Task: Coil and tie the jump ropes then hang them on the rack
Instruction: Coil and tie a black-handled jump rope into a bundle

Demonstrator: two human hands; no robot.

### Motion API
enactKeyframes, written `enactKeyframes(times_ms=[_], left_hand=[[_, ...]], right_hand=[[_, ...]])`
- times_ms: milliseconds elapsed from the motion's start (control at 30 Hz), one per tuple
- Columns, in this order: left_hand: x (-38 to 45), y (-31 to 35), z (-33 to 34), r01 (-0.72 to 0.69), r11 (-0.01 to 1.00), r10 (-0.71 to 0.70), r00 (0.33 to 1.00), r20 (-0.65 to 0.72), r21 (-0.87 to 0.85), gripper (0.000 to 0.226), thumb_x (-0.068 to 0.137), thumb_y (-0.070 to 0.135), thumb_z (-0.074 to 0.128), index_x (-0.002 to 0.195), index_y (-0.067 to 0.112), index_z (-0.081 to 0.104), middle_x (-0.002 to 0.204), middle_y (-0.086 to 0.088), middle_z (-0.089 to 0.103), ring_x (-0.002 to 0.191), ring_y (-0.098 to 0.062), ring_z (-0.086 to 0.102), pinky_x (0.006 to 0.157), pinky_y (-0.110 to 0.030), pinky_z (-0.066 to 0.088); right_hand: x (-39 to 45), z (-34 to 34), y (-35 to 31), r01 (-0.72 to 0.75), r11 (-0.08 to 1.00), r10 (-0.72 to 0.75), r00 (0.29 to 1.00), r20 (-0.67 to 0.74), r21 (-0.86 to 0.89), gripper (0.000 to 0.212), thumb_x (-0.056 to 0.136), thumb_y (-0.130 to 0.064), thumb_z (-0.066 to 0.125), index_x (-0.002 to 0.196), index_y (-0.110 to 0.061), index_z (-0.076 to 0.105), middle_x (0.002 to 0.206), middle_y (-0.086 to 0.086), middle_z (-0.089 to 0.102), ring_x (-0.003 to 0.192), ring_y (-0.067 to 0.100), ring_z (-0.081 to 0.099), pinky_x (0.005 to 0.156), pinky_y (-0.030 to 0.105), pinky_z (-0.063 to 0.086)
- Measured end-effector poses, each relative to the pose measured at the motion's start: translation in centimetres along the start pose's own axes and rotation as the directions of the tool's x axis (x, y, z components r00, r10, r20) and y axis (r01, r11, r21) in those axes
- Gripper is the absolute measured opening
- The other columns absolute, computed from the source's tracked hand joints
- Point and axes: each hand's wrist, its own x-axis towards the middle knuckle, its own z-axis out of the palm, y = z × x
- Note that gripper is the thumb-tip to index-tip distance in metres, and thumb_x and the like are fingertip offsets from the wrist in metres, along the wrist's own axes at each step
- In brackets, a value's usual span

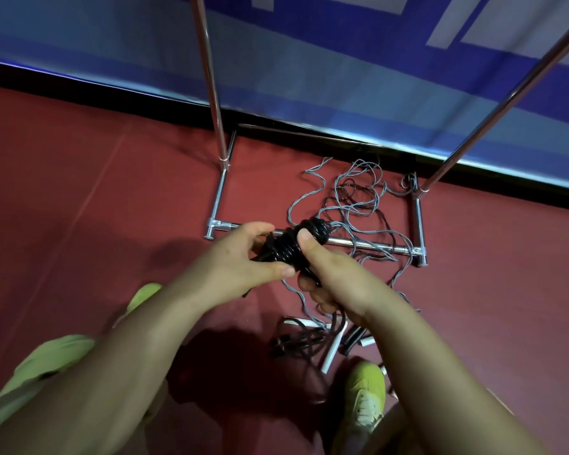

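The floor (79, 178) is dark red and smooth, with a faint line running across it. Along the far side stands a blue wall (342, 60) with lighter blue bands, some pale shapes, and a black strip at the bottom.

A shiny metal rack (368, 244) stands on the red floor close to that wall. Two poles rise from its base.

A person holds a black rope bundle (289, 246) up above the rack's front bar. The left hand (243, 257) pinches one end of it with thumb and fingers. The right hand (329, 274) wraps around the other end, thumb pressed on top.

Loose gray ropes (352, 198) lie in a messy tangle on the floor inside the rack's base and over its front bar. More dark ropes with white handles (332, 351) lie near a yellow-green shoe (365, 399).
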Motion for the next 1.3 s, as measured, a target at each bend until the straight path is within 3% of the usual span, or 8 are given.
enactKeyframes(times_ms=[133, 267, 367, 533, 833, 1067, 1200, 1300], left_hand=[[0.1, 0.5, 0.0, -0.009, 0.999, 0.008, 0.999, 0.033, 0.032, 0.077, 0.045, 0.055, 0.075, 0.117, 0.033, 0.058, 0.103, 0.01, 0.068, 0.096, -0.005, 0.064, 0.092, -0.036, 0.051], [-0.9, 1.3, -1.3, 0.138, 0.971, -0.032, 0.883, 0.469, -0.195, 0.068, 0.036, 0.06, 0.083, 0.084, 0.014, 0.07, 0.069, 0.003, 0.072, 0.051, -0.01, 0.061, 0.046, -0.018, 0.043], [-1.5, 1.2, -1.8, 0.238, 0.894, 0.048, 0.791, 0.609, -0.379, 0.065, 0.042, 0.069, 0.08, 0.081, 0.017, 0.077, 0.062, -0.005, 0.067, 0.049, -0.016, 0.061, 0.046, -0.019, 0.045], [-1.5, 1.3, -1.2, 0.195, 0.939, -0.046, 0.887, 0.459, -0.282, 0.073, 0.051, 0.069, 0.077, 0.082, 0.005, 0.061, 0.048, 0.0, 0.053, 0.042, -0.015, 0.05, 0.045, -0.019, 0.038], [-0.5, -0.2, -0.3, 0.081, 0.967, -0.099, 0.993, 0.062, 0.243, 0.03, 0.079, 0.047, 0.068, 0.069, 0.021, 0.054, 0.057, 0.001, 0.061, 0.049, -0.014, 0.058, 0.059, -0.03, 0.048], [-0.9, 0.2, 0.7, 0.061, 0.667, -0.05, 0.998, -0.036, 0.742, 0.052, 0.074, 0.07, 0.055, 0.098, 0.024, 0.054, 0.089, 0.007, 0.059, 0.086, -0.019, 0.058, 0.068, -0.032, 0.045], [-1.1, 0.3, 0.7, 0.044, 0.756, -0.07, 0.997, 0.014, 0.653, 0.054, 0.074, 0.068, 0.057, 0.104, 0.024, 0.052, 0.097, 0.008, 0.059, 0.091, -0.016, 0.058, 0.077, -0.033, 0.048], [-1.1, 0.5, 0.2, 0.115, 0.979, -0.143, 0.977, 0.16, 0.17, 0.053, 0.063, 0.065, 0.058, 0.099, 0.025, 0.059, 0.091, 0.008, 0.068, 0.084, -0.01, 0.062, 0.079, -0.03, 0.048]], right_hand=[[-0.2, -0.1, 0.1, 0.079, 0.995, -0.077, 0.997, -0.022, 0.065, 0.05, 0.096, -0.054, 0.035, 0.062, -0.022, 0.054, 0.053, -0.007, 0.039, 0.041, 0.008, 0.025, 0.049, 0.027, 0.021], [-0.6, -0.3, -0.3, 0.211, 0.967, -0.216, 0.976, 0.022, 0.142, 0.046, 0.094, -0.045, 0.046, 0.054, -0.022, 0.044, 0.055, -0.004, 0.03, 0.045, 0.008, 0.02, 0.045, 0.021, 0.017], [-0.7, -0.5, -0.2, 0.265, 0.956, -0.276, 0.958, 0.079, 0.126, 0.042, 0.087, -0.048, 0.04, 0.067, -0.012, 0.047, 0.059, 0.002, 0.038, 0.049, 0.01, 0.029, 0.047, 0.02, 0.025], [-0.7, -1.1, 0.3, 0.165, 0.984, -0.155, 0.979, 0.131, -0.07, 0.08, 0.085, -0.07, 0.037, 0.085, 0.008, 0.057, 0.066, 0.028, 0.051, 0.053, 0.022, 0.041, 0.059, 0.035, 0.034], [0.6, -0.1, 1.4, 0.017, 0.976, -0.032, 0.997, -0.066, -0.216, 0.057, 0.095, -0.056, 0.035, 0.072, -0.011, 0.063, 0.037, -0.01, 0.04, 0.034, 0.004, 0.036, 0.05, 0.025, 0.032], [0.5, 1.2, 1.4, -0.147, 0.985, 0.139, 0.987, -0.085, -0.095, 0.064, 0.082, -0.077, 0.032, 0.065, -0.019, 0.053, 0.04, -0.012, 0.038, 0.033, 0.004, 0.031, 0.046, 0.023, 0.024], [0.7, 0.8, 1.5, -0.103, 0.994, 0.099, 0.988, -0.119, -0.031, 0.059, 0.083, -0.072, 0.042, 0.069, -0.017, 0.059, 0.044, -0.011, 0.035, 0.038, 0.009, 0.027, 0.047, 0.025, 0.022], [0.8, 0.4, 1.6, -0.04, 0.999, 0.04, 0.994, -0.106, 0.006, 0.053, 0.08, -0.072, 0.047, 0.068, -0.021, 0.053, 0.051, -0.008, 0.036, 0.044, 0.009, 0.028, 0.05, 0.026, 0.019]])
